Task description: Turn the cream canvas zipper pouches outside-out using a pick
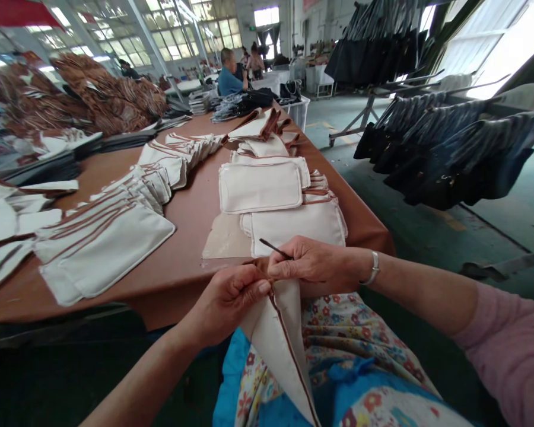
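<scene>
White piece (266, 337) hangs below both — left hand (228, 299) pinching its top, right hand (315, 260) gripping a dark tool (275, 248).

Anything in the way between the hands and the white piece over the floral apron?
Nothing visible. The left hand pinches the white piece at its upper end; the right hand, holding a dark tool, is at that same end. Its far side is hidden.

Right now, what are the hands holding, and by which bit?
The left hand pinches the white piece by its upper end. The right hand grips a thin dark stick, one end poking out, gripped part hidden.
</scene>
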A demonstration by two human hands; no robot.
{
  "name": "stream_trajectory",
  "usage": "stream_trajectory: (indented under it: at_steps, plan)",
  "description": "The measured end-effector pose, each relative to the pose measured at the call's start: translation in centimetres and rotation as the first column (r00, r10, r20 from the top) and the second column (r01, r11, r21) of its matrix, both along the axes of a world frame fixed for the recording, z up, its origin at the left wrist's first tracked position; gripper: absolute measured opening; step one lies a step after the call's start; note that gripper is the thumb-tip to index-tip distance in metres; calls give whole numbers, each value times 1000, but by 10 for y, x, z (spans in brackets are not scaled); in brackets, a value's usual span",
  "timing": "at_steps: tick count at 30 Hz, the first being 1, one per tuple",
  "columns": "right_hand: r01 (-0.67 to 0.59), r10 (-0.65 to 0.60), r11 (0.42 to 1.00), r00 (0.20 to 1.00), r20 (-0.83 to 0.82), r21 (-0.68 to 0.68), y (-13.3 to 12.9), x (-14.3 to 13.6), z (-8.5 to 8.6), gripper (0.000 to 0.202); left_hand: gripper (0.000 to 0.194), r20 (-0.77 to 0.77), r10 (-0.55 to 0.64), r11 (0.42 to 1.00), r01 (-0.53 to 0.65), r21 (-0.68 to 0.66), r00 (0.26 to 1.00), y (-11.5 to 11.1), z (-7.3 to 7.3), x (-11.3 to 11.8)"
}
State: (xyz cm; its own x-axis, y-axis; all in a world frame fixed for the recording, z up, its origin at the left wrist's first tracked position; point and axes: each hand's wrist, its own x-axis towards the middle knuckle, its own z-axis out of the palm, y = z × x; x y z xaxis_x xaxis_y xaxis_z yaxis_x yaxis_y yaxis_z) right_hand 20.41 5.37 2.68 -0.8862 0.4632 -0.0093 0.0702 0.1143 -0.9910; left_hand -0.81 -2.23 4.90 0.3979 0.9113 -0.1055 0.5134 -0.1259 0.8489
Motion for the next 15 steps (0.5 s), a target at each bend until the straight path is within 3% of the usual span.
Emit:
stream_trajectory:
  at_steps: [3,5,8,10,12,14,15]
  plan:
    - [-4,1,999,998,-60,-46,-5,-4,1,37,34,96,10,1000,-8,-19,995,-4,-1,3]
    - [11,-29,990,991,-132,-138,-14,-6,-3,40,35,249,80,989,-45,-144,965,-9,-7,6]
    - [17,-66,972,977,-202,-236,-23,-8,-14,43,41,466,244,927,-64,-368,850,-13,-20,7]
    - [41,-85,969,981,-172,-244,-22,-9,-20,43,49,531,294,895,-33,-445,795,-13,-25,5]
    - [66,-86,985,989,-121,-160,-15,-9,-19,41,51,513,311,883,-44,-468,800,-12,-24,1]
    - [153,-145,984,985,-96,85,-5,-9,-9,36,43,404,321,903,-148,-403,857,-13,-15,-2]
    - [223,-204,946,973,-105,235,-1,-9,-1,33,38,320,329,921,-228,-315,888,-15,-9,-3]
